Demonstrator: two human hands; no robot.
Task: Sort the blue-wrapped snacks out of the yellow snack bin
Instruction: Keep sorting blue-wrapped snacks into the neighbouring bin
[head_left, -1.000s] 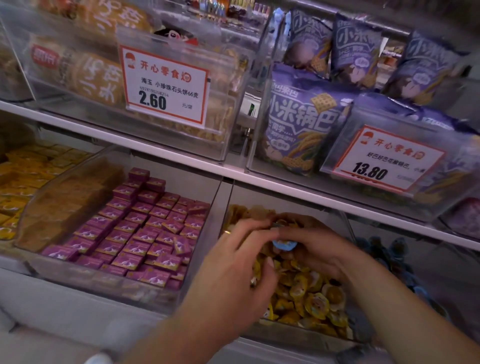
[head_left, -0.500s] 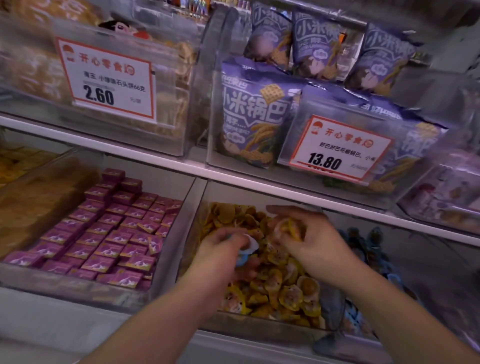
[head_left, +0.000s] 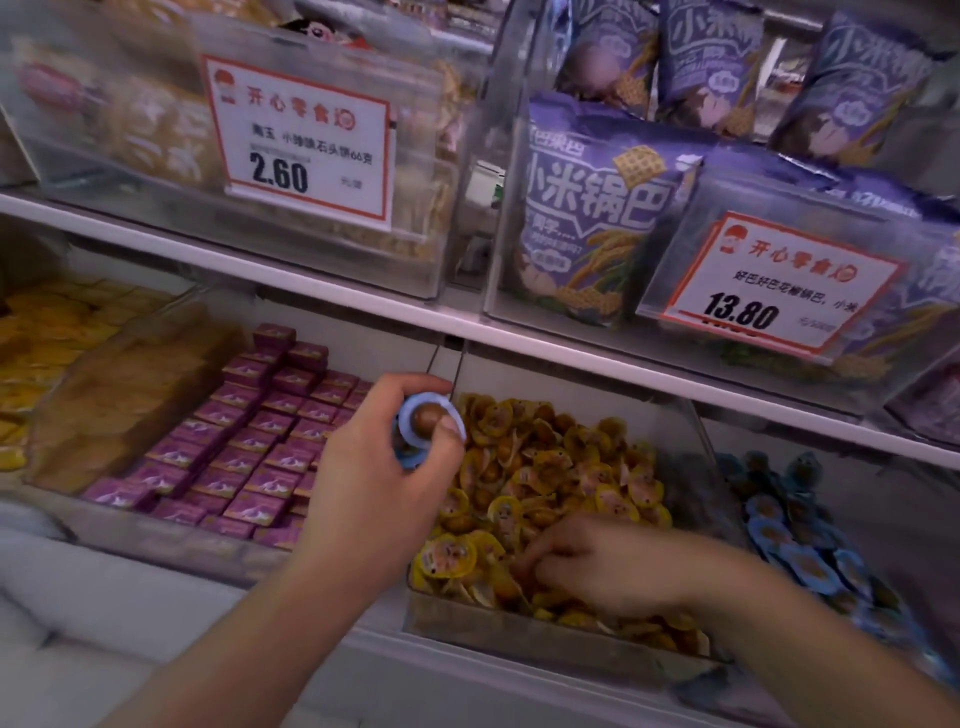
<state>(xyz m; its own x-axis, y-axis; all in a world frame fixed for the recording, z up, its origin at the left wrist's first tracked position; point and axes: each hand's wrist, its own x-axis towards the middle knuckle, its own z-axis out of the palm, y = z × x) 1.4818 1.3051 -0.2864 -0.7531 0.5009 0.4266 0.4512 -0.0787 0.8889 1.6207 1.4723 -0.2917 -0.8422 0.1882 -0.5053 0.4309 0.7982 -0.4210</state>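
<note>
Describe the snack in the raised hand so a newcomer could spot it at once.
Find the clear bin of yellow-wrapped snacks on the lower shelf. Above its left edge, the left hand grips a blue-wrapped snack. Its blue rim around a brown centre sets it apart from the yellow ones.

The clear, glossy plastic bin is showing faint glare, the shiny yellow film-wrapped snacks are glinting, and the far purple foil-like bags are gleaming above matt paper price cards.
</note>
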